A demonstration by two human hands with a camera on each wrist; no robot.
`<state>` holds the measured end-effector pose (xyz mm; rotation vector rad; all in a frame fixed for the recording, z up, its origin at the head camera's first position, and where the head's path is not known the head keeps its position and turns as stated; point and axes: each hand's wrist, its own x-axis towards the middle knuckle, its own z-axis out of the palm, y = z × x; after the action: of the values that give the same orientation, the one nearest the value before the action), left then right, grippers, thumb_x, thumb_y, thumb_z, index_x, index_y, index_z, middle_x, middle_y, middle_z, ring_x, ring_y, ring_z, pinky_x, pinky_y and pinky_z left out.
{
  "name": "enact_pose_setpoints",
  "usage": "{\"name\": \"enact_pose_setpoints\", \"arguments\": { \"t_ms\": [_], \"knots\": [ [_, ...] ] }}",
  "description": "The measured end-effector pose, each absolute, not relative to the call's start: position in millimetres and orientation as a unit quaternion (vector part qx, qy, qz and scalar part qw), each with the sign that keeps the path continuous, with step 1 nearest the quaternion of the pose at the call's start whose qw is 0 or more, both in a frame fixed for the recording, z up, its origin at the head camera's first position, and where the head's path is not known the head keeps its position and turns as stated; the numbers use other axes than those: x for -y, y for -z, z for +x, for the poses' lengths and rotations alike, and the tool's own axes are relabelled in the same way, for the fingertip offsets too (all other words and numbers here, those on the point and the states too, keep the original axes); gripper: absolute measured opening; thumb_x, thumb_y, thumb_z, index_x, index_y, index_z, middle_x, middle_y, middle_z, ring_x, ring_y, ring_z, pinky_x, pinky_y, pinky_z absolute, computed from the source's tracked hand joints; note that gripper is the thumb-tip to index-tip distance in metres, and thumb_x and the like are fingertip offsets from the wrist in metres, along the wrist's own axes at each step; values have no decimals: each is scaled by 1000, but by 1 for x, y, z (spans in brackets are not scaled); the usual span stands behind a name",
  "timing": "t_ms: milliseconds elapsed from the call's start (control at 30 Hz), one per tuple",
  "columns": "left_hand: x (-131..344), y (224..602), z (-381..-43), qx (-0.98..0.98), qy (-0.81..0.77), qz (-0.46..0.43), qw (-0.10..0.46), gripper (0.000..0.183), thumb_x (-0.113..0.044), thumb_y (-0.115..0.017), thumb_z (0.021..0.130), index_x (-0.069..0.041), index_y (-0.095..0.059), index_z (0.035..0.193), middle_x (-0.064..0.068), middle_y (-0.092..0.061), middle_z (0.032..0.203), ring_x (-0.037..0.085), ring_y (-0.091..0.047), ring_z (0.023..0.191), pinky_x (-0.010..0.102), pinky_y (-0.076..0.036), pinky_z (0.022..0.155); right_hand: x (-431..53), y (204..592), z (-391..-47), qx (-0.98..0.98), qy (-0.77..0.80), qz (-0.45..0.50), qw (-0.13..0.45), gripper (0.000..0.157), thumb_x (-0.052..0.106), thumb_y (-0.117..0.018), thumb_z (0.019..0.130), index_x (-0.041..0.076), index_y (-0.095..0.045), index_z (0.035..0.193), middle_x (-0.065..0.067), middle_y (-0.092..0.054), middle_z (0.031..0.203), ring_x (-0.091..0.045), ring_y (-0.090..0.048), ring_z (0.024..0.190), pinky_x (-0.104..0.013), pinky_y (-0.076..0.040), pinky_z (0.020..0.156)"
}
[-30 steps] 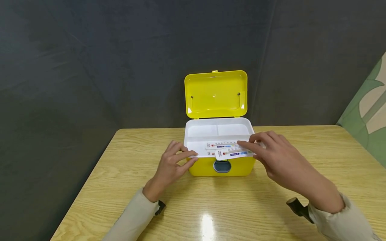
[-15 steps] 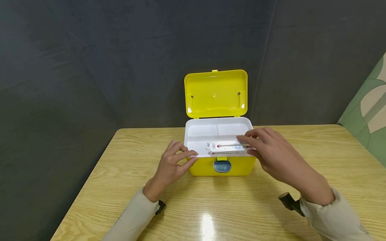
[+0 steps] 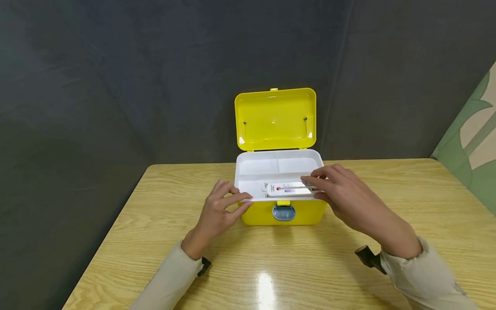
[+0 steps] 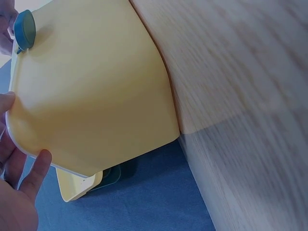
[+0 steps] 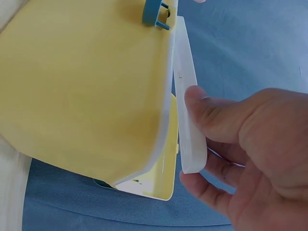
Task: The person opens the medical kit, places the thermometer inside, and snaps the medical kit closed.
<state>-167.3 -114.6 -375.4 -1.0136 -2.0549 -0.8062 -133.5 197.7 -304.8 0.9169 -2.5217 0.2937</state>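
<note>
**Head view: left hand (image 3: 217,211) and right hand (image 3: 345,196) both at a yellow plastic box (image 3: 261,216), mid-frame**

Dark grey cloth backdrop (image 3: 116,86) fills the upper left. Off-white sleeve runs in from bottom left, over a pale wood-grain table (image 3: 174,193).

Left hand, left of centre: thumb and fingers gripping the box's near left corner at the rim. Left wrist view agrees, fingertips on the yellow walls there.

Box sits centre frame. Yellow rectangular lid (image 3: 275,120) stands raised behind it. White divided tray (image 3: 255,164) fills the top: two compartments at the back, one long one in front. Grey-blue oval latch (image 3: 283,212) on the front wall.

Flat white printed pack (image 3: 287,190), red dot on its face, is over the front compartment, right of centre. White corner of another pack (image 3: 265,188) peeks out at its left end. Can't tell if the two touch.

Right hand, right of centre: thumb and fingers clamped on the first pack's right end.

Green-and-beige panel (image 3: 476,133) at the right edge.
</note>
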Motion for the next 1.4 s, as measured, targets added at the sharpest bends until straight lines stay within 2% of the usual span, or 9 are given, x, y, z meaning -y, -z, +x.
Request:
{"name": "enact_pose_setpoints", "arguments": {
  "t_ms": [400, 833, 1133, 1400],
  "knots": [
    [115, 375, -167, 795, 311, -389, 346, 16, -13, -85, 77, -12, -80, 92, 0, -57, 80, 16, -46, 79, 27, -40, 68, -197, 308, -139, 906, -140, 351, 192, 39, 3, -76, 84, 10, -71, 121, -6, -68, 114, -28, -59, 106, -46, -51, 90],
    [115, 375, -166, 796, 309, -390, 345, 15, -13, -84, 78, -13, -80, 92, 0, -57, 80, 16, -46, 79, 27, -39, 69, -198, 316, -146, 888, -167, 377, 203, 35, 0, -76, 82, 12, -74, 115, 0, -68, 112, -19, -57, 102, -38, -50, 85],
    [115, 375, -165, 797, 308, -389, 345, 17, -12, -85, 77, -13, -79, 92, 0, -57, 80, 16, -46, 79, 27, -40, 68, -199, 319, -148, 885, -180, 386, 187, 32, -3, -73, 84, 12, -73, 113, -2, -68, 114, -20, -57, 104, -39, -50, 86],
    [115, 376, -166, 795, 310, -391, 345, 16, -12, -85, 77, -13, -79, 92, 0, -56, 80, 17, -46, 79, 27, -40, 69, -201, 320, -148, 891, -175, 385, 163, 37, -5, -72, 85, 14, -72, 117, -1, -65, 118, -21, -55, 109, -43, -49, 91]
  ]
}}
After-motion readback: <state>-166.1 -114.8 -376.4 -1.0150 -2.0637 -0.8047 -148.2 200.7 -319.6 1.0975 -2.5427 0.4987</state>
